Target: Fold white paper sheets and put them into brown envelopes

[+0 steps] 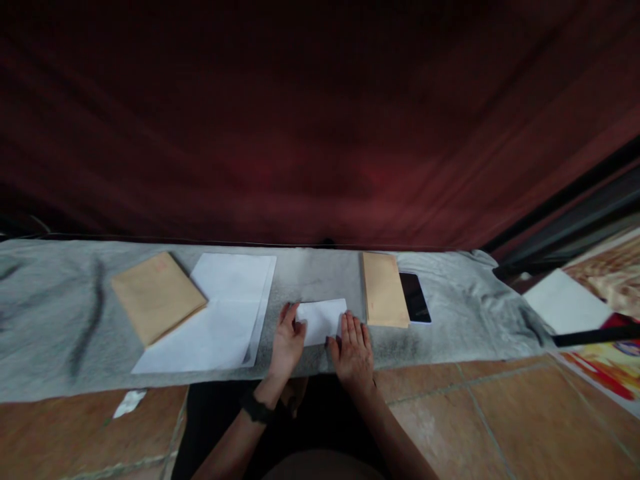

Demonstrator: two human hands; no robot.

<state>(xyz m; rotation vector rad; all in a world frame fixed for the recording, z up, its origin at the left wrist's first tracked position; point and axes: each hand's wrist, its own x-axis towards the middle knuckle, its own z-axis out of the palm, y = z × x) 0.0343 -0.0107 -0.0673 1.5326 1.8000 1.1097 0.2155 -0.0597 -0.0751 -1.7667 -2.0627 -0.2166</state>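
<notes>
Forearms (235, 440) come in over dark trousers (215, 420), black watch (257, 407) on the left wrist. Small white paper (323, 321) lies flat at mid-length of the cloth-covered bench (320, 270), near its front edge, long axis roughly parallel to that edge. It sits between the hands, both touching it, neither clearly nearer. Left hand (287, 340): tilted inward at the paper's left end, fingers curled, thumb over it; cannot tell if pinching. Right hand (354, 350): palm down at the right end, fingers extended and close together, thumb out at the lower right corner. Farther out: large white sheets (230, 320) and brown envelope (155, 293) toward bench's left end; tan envelopes (385, 290) beside a phone (415, 298) on the right. Dark red curtain (320, 153) beyond the back edge.
</notes>
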